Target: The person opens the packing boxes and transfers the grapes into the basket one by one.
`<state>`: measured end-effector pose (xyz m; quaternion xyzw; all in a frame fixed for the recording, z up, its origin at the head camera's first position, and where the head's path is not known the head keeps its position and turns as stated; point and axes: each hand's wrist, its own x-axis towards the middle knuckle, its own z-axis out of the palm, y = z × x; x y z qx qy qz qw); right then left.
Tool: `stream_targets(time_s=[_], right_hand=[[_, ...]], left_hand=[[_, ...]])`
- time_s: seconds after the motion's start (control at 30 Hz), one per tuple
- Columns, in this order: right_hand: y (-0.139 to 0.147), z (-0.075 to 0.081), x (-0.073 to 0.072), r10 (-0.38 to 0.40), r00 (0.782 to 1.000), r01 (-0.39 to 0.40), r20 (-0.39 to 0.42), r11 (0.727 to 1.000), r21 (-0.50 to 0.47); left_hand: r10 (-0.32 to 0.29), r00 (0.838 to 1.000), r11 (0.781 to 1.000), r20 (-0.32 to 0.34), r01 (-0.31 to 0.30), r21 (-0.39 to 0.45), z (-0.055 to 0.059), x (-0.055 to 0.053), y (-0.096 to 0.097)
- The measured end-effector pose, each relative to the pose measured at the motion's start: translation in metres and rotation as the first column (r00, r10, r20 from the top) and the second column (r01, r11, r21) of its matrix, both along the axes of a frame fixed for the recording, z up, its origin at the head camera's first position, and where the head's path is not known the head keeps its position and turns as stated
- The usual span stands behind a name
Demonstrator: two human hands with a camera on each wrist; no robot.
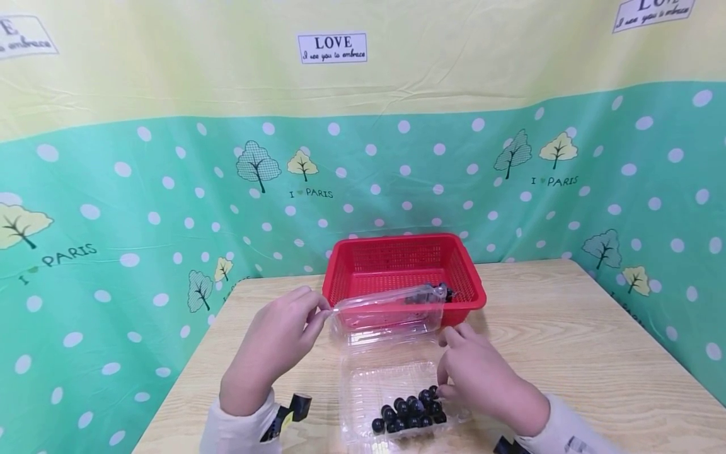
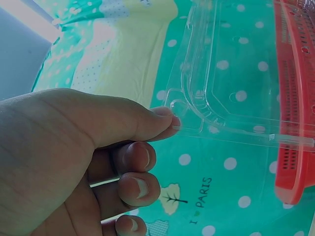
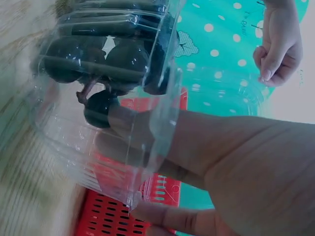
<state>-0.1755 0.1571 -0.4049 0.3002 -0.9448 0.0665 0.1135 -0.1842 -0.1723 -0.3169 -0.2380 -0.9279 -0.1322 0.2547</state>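
Observation:
A clear plastic clamshell box [image 1: 363, 384] stands unfolded on the table, dark grapes [image 1: 416, 403] clustered in the front of its base. Its clear lid [image 1: 391, 318] is raised at the back. The left hand [image 1: 289, 331] pinches the lid's left corner between thumb and forefinger, as the left wrist view shows at the lid corner [image 2: 179, 110]. At the base's right side, the right hand [image 1: 479, 372] has its thumb and forefinger inside the wall. They pinch a single grape [image 3: 98, 109] at the cluster's edge, beside a short stem [image 3: 86, 92].
Behind the box stands a red plastic basket [image 1: 397, 243] with perforated walls. A dark bunch of grapes [image 1: 448, 291] lies in its front right corner, partly seen through the lid. A dotted green and yellow cloth [image 1: 408, 189] hangs behind the wooden table [image 1: 539, 328].

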Motion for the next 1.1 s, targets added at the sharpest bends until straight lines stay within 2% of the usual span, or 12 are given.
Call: stream_targets(time_s=[0.13,0.37,0.97,1.1], right_hand=[[-0.001,-0.001,0.0,0.053,0.999,-0.052,-0.007,0.998,0.023],[-0.001,-0.007,-0.001,0.131,0.991,-0.131,0.0,0.991,0.01],[-0.002,-0.014,-0.005,0.145,0.989,-0.145,0.028,0.989,-0.009],[-0.001,-0.015,-0.005,0.15,0.989,-0.149,0.01,0.989,-0.007]], left_hand=[[0.003,1.0,1.0,0.003,-0.003,-0.002,0.0,0.0,0.0],[0.008,1.0,1.0,0.018,-0.008,-0.002,0.001,0.0,0.001],[0.002,1.0,1.0,0.022,-0.002,0.002,0.001,0.001,0.001],[0.001,1.0,1.0,0.023,-0.001,0.0,0.001,0.001,0.001]])
